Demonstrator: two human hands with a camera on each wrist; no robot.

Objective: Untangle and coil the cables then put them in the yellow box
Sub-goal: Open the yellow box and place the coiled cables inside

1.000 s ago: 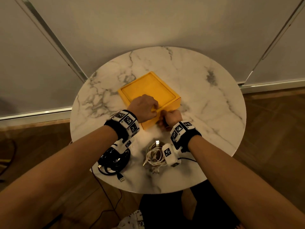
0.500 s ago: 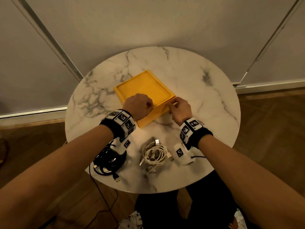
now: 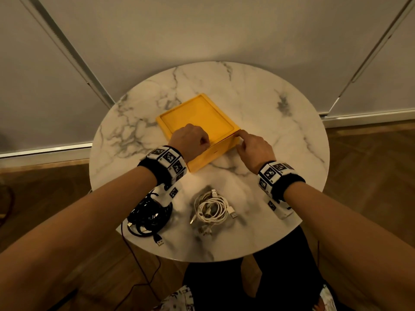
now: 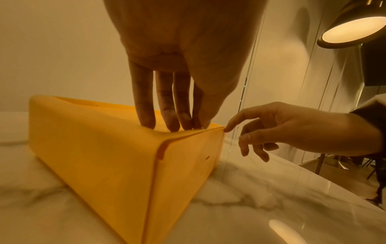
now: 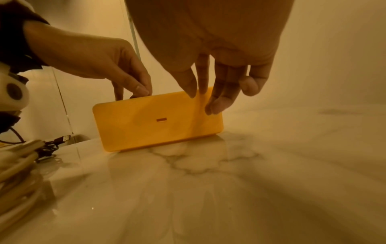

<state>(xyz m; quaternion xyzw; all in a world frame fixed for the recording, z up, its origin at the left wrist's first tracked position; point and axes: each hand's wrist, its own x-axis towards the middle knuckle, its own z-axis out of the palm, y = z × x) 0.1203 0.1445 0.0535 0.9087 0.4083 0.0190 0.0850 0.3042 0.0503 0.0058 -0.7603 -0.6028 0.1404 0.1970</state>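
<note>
Yellow box (image 3: 199, 113) lid: left hand (image 3: 190, 142) fingertips press down; right hand (image 3: 253, 149) forefinger touches corner (both ungripping).

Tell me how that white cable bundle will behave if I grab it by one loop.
The white cable bundle looks loosely coiled with no tie visible, so it would probably sag and unwind. Its plug ends stick out free and may dangle or snag.

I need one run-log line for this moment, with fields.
stage: lid closed | left hand: fingertips on yellow square box lid | right hand: index at lid corner | white coiled cable, black coiled cable: on table
</note>
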